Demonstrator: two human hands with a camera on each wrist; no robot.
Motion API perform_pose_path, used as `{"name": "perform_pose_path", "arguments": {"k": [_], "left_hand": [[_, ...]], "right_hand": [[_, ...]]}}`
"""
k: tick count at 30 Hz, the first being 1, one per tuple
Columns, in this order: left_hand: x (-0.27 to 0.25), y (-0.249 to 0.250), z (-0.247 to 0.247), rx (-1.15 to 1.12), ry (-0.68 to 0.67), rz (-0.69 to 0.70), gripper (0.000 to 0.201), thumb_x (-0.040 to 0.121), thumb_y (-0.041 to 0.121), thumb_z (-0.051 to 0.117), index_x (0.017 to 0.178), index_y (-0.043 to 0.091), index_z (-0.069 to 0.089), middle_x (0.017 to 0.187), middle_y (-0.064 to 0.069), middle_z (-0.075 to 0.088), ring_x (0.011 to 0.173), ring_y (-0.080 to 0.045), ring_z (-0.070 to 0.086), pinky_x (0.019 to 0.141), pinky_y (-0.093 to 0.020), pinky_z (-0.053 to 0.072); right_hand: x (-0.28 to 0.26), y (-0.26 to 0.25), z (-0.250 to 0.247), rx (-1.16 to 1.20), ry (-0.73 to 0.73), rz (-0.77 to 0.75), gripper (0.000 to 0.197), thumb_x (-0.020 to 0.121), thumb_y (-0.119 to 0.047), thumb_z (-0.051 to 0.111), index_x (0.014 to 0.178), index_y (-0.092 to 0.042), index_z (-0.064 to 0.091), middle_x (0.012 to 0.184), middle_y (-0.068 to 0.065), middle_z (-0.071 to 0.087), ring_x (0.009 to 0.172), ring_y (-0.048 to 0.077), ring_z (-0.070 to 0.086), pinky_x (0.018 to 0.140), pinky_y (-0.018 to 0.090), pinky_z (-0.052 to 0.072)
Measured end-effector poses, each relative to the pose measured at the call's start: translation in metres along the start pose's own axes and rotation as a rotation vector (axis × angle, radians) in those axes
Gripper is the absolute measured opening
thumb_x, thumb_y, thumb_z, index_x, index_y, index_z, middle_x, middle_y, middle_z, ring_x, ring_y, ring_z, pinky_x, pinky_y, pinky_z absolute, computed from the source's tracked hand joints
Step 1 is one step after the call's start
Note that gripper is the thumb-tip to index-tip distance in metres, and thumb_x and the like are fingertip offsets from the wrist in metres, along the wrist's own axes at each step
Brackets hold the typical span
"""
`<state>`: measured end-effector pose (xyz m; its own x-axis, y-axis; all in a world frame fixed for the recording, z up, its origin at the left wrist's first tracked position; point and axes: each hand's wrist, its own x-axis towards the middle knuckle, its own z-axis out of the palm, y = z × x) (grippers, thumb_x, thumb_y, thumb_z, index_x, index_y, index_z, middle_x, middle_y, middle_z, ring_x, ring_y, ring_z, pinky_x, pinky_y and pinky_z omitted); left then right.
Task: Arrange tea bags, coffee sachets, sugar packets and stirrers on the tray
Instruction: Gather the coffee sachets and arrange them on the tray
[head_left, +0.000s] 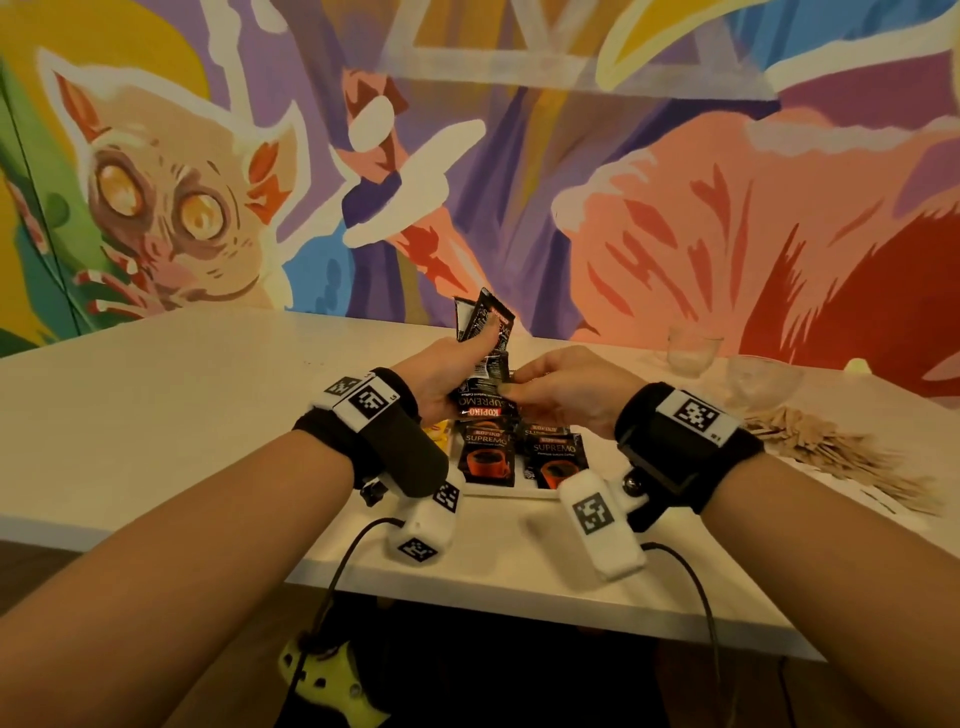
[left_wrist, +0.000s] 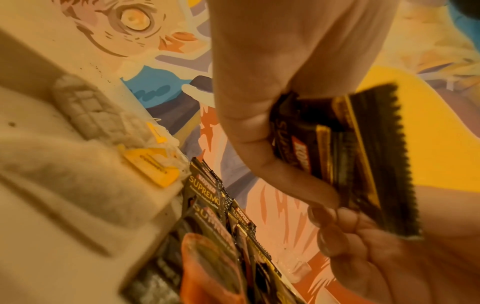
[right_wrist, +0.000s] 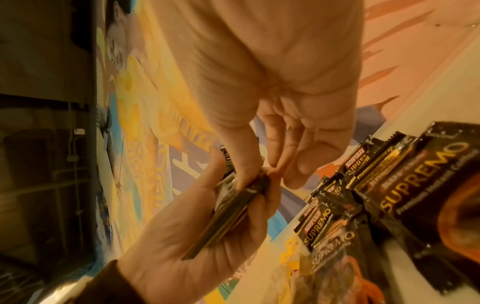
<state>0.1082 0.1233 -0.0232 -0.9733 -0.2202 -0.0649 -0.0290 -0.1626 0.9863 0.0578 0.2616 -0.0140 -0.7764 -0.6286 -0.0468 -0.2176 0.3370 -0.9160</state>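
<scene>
White table (head_left: 156, 395) under a painted wall; the left hand (head_left: 441, 379) clamps a fanned stack of coffee sachets (head_left: 485, 358) above the tray (head_left: 498, 491), and the right hand (head_left: 566, 395) pinches the stack's near edge. Glossy packets slide — a loose thumb could spill them onto the sachets already laid there, or among the stirrers (head_left: 831, 447) at right.
</scene>
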Motion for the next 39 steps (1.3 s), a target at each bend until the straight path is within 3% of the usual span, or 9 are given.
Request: {"name": "perform_pose_path", "arguments": {"k": [11,13,17,20,23,27,31,35,39], "left_hand": [[-0.001,-0.003,0.0,0.141,-0.072,-0.054,0.061,0.088,0.059,0.044,0.117,0.007,0.057,0.109,-0.018,0.065,0.095,-0.03,0.065,0.09,-0.044,0.052],[-0.003,-0.002,-0.003,0.138,-0.064,-0.127,0.066,0.084,0.069,0.039,0.113,0.013,0.059,0.105,-0.015,0.066,0.091,-0.027,0.066,0.076,-0.037,0.058],[-0.006,0.001,-0.015,-0.046,0.016,-0.216,0.066,0.08,0.07,0.047,0.11,0.013,0.056,0.091,-0.011,0.06,0.078,-0.021,0.061,0.05,-0.027,0.057],[-0.011,0.004,-0.017,-0.057,0.056,-0.191,0.032,0.087,0.038,0.062,0.098,0.008,0.054,0.082,-0.01,0.055,0.073,-0.02,0.059,0.044,-0.024,0.055],[-0.014,0.005,-0.017,0.063,0.11,-0.106,0.006,0.09,0.002,0.056,0.084,-0.001,0.055,0.082,-0.016,0.058,0.071,-0.021,0.062,0.046,-0.021,0.054],[-0.013,0.002,-0.019,0.07,0.086,-0.036,0.005,0.085,-0.006,0.059,0.084,-0.002,0.057,0.083,-0.014,0.062,0.074,-0.02,0.064,0.051,-0.023,0.057],[-0.009,0.0,-0.023,0.099,0.093,0.098,0.023,0.079,-0.014,0.061,0.085,0.008,0.054,0.08,-0.004,0.06,0.074,-0.017,0.062,0.059,-0.029,0.059],[-0.011,-0.002,-0.025,0.299,0.064,0.174,0.017,0.083,-0.003,0.064,0.085,0.011,0.057,0.077,-0.003,0.06,0.074,-0.017,0.059,0.075,-0.033,0.053],[-0.002,0.013,-0.034,0.964,0.211,0.193,0.034,0.091,0.028,0.059,0.115,0.005,0.054,0.092,-0.01,0.062,0.079,-0.021,0.057,0.071,-0.028,0.047]], "right_hand": [[0.003,-0.006,0.005,0.056,0.026,-0.083,0.019,0.076,0.003,0.069,0.084,-0.011,0.06,0.058,0.0,0.059,0.043,0.007,0.05,0.041,0.017,0.039],[0.004,-0.007,0.001,0.067,0.105,-0.123,0.021,0.076,0.007,0.068,0.074,-0.011,0.057,0.057,0.002,0.057,0.035,0.005,0.048,0.037,0.017,0.039],[0.005,-0.003,-0.008,0.225,0.212,-0.262,0.025,0.075,0.018,0.062,0.068,-0.006,0.057,0.074,0.01,0.062,0.06,0.016,0.065,0.056,0.02,0.057],[0.006,0.002,-0.005,0.143,0.178,-0.295,0.031,0.077,0.02,0.055,0.065,-0.007,0.066,0.075,0.009,0.065,0.074,0.02,0.065,0.072,0.022,0.058],[0.005,0.002,0.001,0.176,0.085,-0.243,0.032,0.079,0.021,0.041,0.078,0.003,0.068,0.076,0.012,0.063,0.075,0.021,0.062,0.069,0.022,0.057],[0.003,-0.005,0.005,0.459,0.028,-0.123,0.032,0.083,0.017,0.031,0.078,0.006,0.061,0.079,0.016,0.06,0.073,0.023,0.062,0.061,0.021,0.058],[0.007,-0.001,0.009,0.319,0.082,-0.144,0.033,0.082,0.014,0.056,0.113,0.003,0.056,0.088,0.008,0.053,0.073,0.016,0.061,0.065,0.025,0.059],[0.01,0.005,0.008,0.363,0.077,-0.02,0.074,0.078,0.021,0.057,0.142,-0.005,0.028,0.103,0.014,0.058,0.08,0.021,0.062,0.059,0.023,0.057],[0.008,0.006,0.0,0.217,0.052,0.093,0.046,0.079,0.023,0.052,0.121,0.004,0.053,0.119,0.022,0.059,0.098,0.029,0.061,0.071,0.03,0.056]]}}
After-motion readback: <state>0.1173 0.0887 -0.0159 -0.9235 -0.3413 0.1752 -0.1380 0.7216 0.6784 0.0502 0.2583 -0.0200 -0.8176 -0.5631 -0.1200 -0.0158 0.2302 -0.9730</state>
